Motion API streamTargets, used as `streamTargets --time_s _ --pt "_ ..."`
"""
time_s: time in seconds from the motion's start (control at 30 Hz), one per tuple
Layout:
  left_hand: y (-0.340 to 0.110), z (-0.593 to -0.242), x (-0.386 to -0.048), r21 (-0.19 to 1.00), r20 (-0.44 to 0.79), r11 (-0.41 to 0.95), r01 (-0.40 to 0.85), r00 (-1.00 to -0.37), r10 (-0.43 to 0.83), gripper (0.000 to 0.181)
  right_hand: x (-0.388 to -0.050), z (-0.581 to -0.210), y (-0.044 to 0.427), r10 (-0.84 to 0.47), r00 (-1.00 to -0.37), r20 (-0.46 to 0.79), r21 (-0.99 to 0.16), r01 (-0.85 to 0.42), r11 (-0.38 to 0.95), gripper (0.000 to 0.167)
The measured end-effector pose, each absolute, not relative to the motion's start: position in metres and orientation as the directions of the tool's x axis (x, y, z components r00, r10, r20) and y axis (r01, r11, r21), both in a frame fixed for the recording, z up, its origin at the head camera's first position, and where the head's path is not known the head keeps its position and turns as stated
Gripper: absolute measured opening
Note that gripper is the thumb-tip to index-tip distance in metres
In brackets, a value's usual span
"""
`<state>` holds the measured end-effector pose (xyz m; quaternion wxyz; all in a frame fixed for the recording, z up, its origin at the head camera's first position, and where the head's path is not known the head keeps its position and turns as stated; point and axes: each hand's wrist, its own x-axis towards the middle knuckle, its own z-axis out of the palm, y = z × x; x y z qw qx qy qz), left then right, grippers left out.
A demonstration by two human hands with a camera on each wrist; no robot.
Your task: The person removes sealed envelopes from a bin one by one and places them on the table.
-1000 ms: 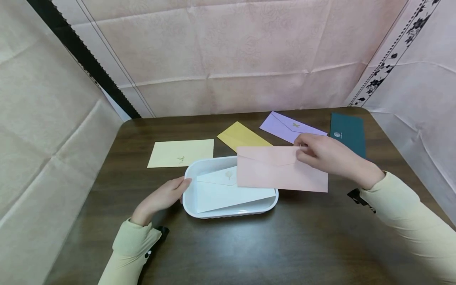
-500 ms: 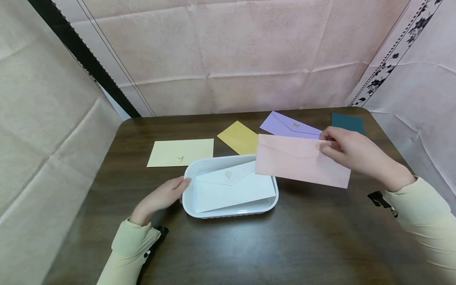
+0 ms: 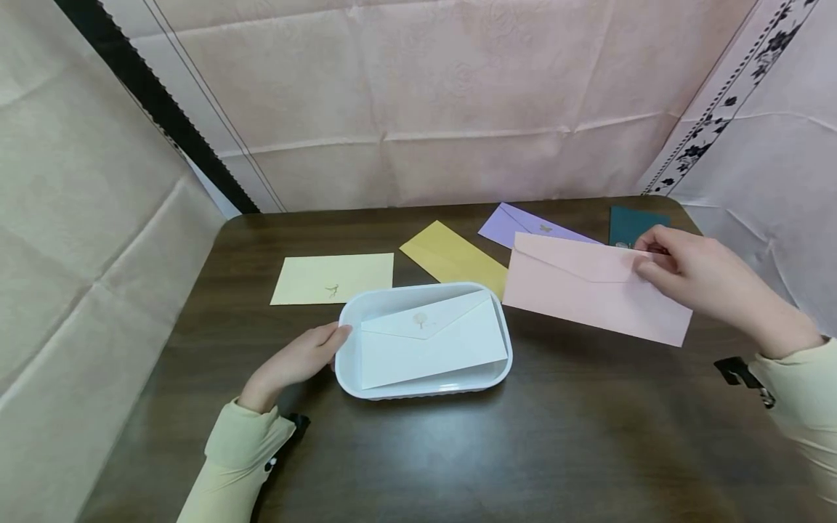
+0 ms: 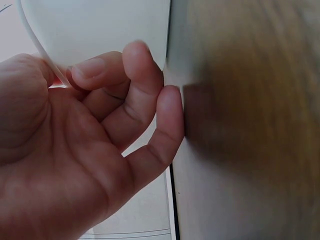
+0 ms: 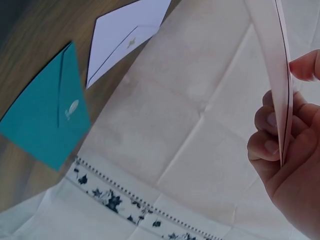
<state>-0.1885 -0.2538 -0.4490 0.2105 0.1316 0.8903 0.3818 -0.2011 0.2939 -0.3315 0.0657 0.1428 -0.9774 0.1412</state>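
Note:
My right hand (image 3: 696,280) pinches a pink envelope (image 3: 595,290) by its upper right edge and holds it above the table, right of a white tray. In the right wrist view the pink envelope (image 5: 280,75) appears edge-on between thumb and fingers. My left hand (image 3: 304,363) grips the left rim of the white tray (image 3: 425,392), thumb on the rim. The left wrist view shows the fingers (image 4: 145,100) curled at the tray's wall (image 4: 100,25). A white envelope (image 3: 425,341) with a small tree emblem lies in the tray, flap side up.
Behind the tray lie a pale yellow envelope (image 3: 332,279), a gold envelope (image 3: 451,254) and a purple envelope (image 3: 523,224). A teal envelope (image 3: 631,221) lies at the far right, partly hidden by my right hand. Pale cloth (image 3: 392,109) hangs behind the brown table (image 3: 418,465).
My right hand has carried the pink envelope to the right, off the tray, uncovering the white envelope and more of the gold one. The left hand and tray stay still.

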Motion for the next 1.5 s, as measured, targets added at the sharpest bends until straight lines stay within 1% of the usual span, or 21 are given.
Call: streamTargets --time_s 0.3,0.43,0.67,1.07,1.5 --pt "-0.253 -0.451 -0.190 0.737 -0.276 0.672 0.070 -0.876 0.395 0.041 -0.192 -0.331 0.328 -0.236 -0.939 0.250 -0.214 -0.291 0.932 0.012" --pt "-0.254 -0.450 -0.190 0.735 -0.283 0.675 0.065 -0.876 0.392 0.040 -0.191 -0.331 0.335 -0.228 -0.941 0.250 -0.191 -0.279 0.941 0.014" --pt "-0.254 -0.448 -0.190 0.730 -0.294 0.682 0.052 -0.877 0.381 0.040 -0.191 -0.332 0.338 -0.227 -0.941 0.250 -0.190 -0.277 0.942 0.013" --pt "-0.254 -0.451 -0.191 0.732 -0.282 0.678 0.065 -0.878 0.388 0.042 -0.196 -0.341 0.334 -0.225 -0.947 0.227 -0.212 -0.274 0.938 0.014" --pt "-0.254 -0.450 -0.191 0.726 -0.296 0.686 0.053 -0.876 0.381 0.041 -0.204 -0.362 0.329 -0.234 -0.964 0.128 -0.271 -0.261 0.927 0.017"
